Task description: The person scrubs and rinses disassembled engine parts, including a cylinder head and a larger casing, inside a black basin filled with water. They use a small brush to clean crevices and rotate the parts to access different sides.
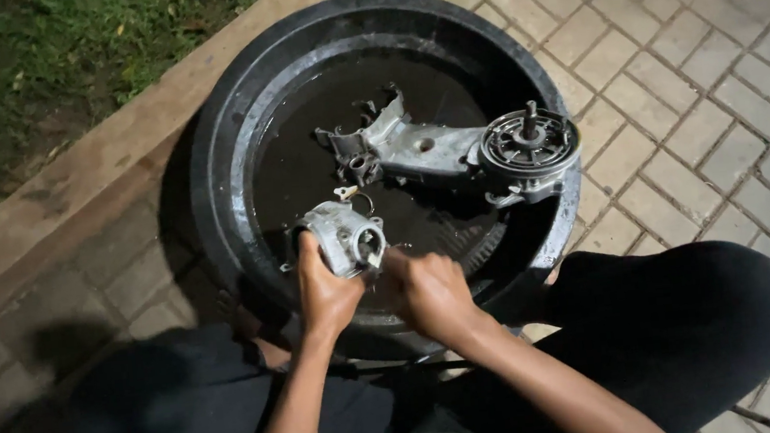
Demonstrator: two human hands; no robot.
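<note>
1. Small metal housing (345,239), grey cast part with a round opening on its near-right face, held above near-left part of black basin (227,138).
2. Left hand (325,293) wrapped around housing from near side, fingers curled up over its left edge; firm grasp.
3. Right hand (430,292) closed in a loose fist just right of housing, knuckles up, fingertips at housing's lower right corner by the round opening; cannot tell whether something thin is pinched there.
4. Hands close together, nearly touching at the housing.
5. Basin round, wide-rimmed, filled with dark liquid; sits on paving bricks (673,76).
6. Large engine casing (425,147) lying in basin, far and right of housing, well apart from both hands; long grey casting running left to right.
7. Round finned hub (529,144) with short upright shaft at casing's right end, resting over basin's right rim.
8. Small wire clip (345,192) just far of housing, at liquid surface.
9. Wooden beam (115,148) running diagonally on far-left side of basin; grass (31,62) beyond it.
10. Knees in dark trousers (695,309) either side of basin, near edge.
</note>
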